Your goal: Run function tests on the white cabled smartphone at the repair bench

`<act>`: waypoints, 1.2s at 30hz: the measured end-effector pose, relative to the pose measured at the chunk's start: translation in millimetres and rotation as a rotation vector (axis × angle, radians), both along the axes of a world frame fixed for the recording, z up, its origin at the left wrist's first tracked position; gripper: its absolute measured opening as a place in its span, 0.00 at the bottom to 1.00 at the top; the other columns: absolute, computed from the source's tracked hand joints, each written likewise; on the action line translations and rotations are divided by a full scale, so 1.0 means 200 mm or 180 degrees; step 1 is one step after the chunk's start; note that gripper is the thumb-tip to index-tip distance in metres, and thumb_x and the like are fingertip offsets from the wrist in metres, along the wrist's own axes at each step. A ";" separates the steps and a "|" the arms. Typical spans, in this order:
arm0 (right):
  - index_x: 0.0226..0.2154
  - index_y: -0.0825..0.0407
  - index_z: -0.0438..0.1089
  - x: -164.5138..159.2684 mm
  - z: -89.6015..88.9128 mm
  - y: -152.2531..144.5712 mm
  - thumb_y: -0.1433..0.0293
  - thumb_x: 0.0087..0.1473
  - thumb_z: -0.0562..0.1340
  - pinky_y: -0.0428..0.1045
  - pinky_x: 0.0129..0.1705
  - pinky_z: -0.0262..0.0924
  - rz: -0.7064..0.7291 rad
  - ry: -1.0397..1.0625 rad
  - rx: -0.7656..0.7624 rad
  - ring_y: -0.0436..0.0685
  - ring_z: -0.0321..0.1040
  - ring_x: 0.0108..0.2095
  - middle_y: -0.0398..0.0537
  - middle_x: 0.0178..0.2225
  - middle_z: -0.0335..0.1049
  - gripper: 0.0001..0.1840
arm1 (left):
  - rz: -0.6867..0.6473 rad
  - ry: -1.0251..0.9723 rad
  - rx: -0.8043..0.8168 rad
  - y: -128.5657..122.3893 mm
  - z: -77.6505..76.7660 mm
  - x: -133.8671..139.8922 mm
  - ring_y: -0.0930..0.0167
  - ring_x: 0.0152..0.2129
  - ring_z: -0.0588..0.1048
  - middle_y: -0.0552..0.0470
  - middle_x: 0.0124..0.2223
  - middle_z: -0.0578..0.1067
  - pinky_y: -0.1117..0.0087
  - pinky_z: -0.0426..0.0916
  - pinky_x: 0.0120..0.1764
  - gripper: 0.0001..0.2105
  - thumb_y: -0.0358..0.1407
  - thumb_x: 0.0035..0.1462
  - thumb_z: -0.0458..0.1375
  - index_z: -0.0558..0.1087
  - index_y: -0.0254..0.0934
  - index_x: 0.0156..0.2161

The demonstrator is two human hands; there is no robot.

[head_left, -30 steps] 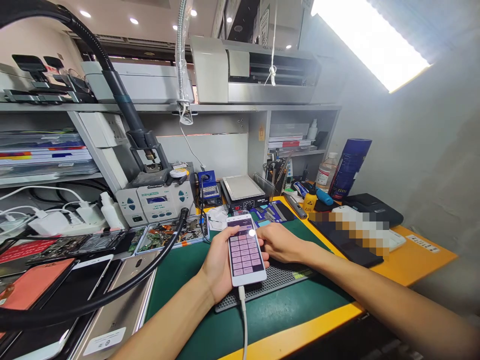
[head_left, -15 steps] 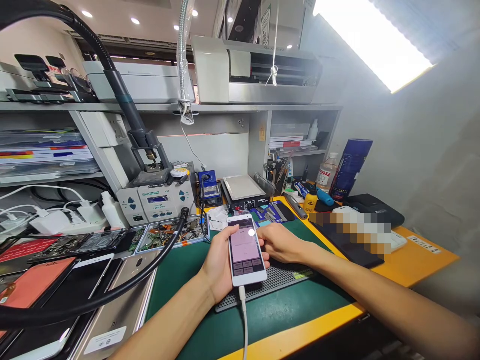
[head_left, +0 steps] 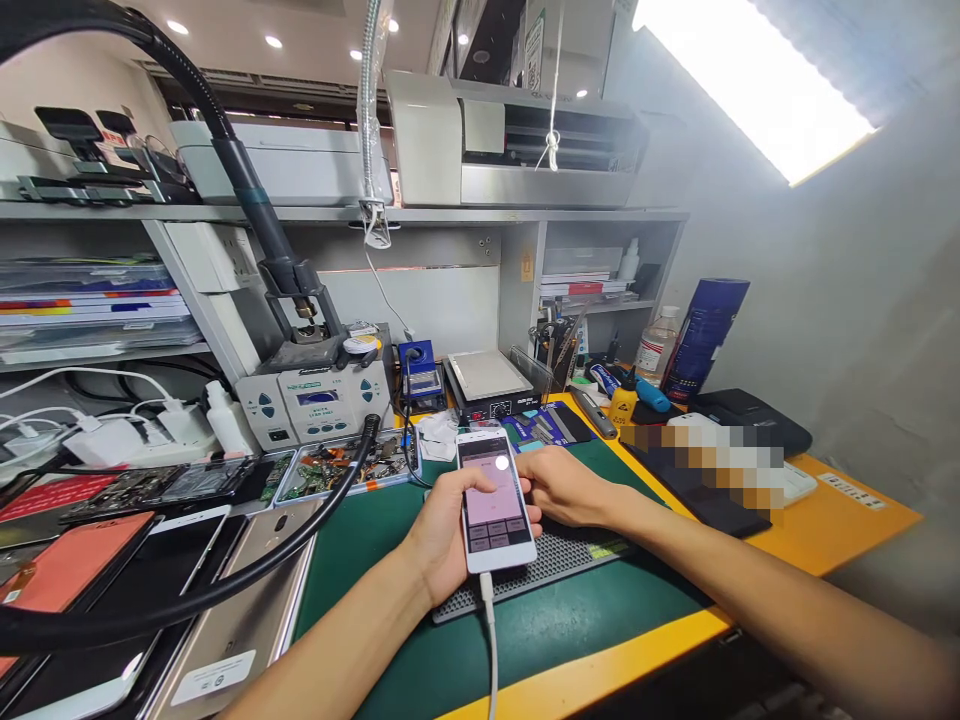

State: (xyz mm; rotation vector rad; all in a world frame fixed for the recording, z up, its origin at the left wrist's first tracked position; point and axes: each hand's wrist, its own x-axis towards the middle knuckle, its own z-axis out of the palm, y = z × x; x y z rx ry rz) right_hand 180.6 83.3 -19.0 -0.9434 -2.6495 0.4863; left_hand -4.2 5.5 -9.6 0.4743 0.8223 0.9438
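My left hand (head_left: 439,540) is wrapped round a white smartphone (head_left: 499,540) from behind, its thumb lying across the lit screen. Pinkish content with a row of dark buttons shows on the display. A white charging cable (head_left: 490,630) is plugged into the phone's lower end and runs down out of view. Against the phone's upper right edge, my right hand (head_left: 562,485) is closed with curled fingers; what they grip, if anything, is hidden. Beneath both hands lies a grey perforated pad (head_left: 555,565) on a green mat (head_left: 405,660).
A hot-air station (head_left: 315,405) stands behind a tray of small parts (head_left: 300,490), its black hose (head_left: 277,560) arching across several phones at left. Behind the hands sits a flat heating plate (head_left: 491,385). Bottles, including a yellow one (head_left: 622,402), stand at right.
My left thumb has moved from the phone's upper left edge, lower and further across the screen. My right hand keeps its place beside the phone. The view has shifted very slightly.
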 end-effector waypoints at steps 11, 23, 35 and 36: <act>0.22 0.50 0.52 0.00 0.01 -0.01 0.79 0.45 0.56 0.47 0.30 0.41 -0.0033 -0.0003 -0.0111 0.49 0.48 0.25 0.38 0.22 0.56 0.11 | -0.0058 0.0204 0.0168 -0.01 0.02 0.02 0.60 0.32 0.83 0.35 0.36 0.82 0.61 0.78 0.40 0.25 0.25 0.42 0.55 0.76 0.24 0.48; 0.23 0.51 0.56 0.00 0.00 -0.01 0.80 0.46 0.53 0.47 0.31 0.46 -0.0160 0.0459 0.0199 0.50 0.54 0.27 0.42 0.26 0.62 0.09 | 0.0141 -0.0358 0.0049 0.00 0.02 0.00 0.55 0.35 0.83 0.35 0.42 0.82 0.52 0.76 0.45 0.21 0.34 0.50 0.54 0.76 0.25 0.47; 0.34 0.54 0.77 0.02 0.06 -0.09 0.70 0.66 0.53 0.49 0.29 0.54 0.0331 0.1804 0.1444 0.52 0.60 0.26 0.44 0.24 0.63 0.17 | 0.0177 -0.0742 0.0033 -0.02 0.05 0.01 0.57 0.27 0.80 0.39 0.36 0.80 0.55 0.74 0.37 0.30 0.52 0.68 0.44 0.76 0.26 0.47; 0.35 0.54 0.78 0.02 0.05 -0.10 0.70 0.67 0.53 0.49 0.28 0.54 0.0391 0.1778 0.1441 0.52 0.59 0.25 0.44 0.23 0.63 0.18 | 0.0156 -0.0769 0.0048 -0.02 0.05 0.01 0.58 0.27 0.79 0.38 0.36 0.80 0.55 0.74 0.37 0.31 0.52 0.68 0.43 0.76 0.25 0.48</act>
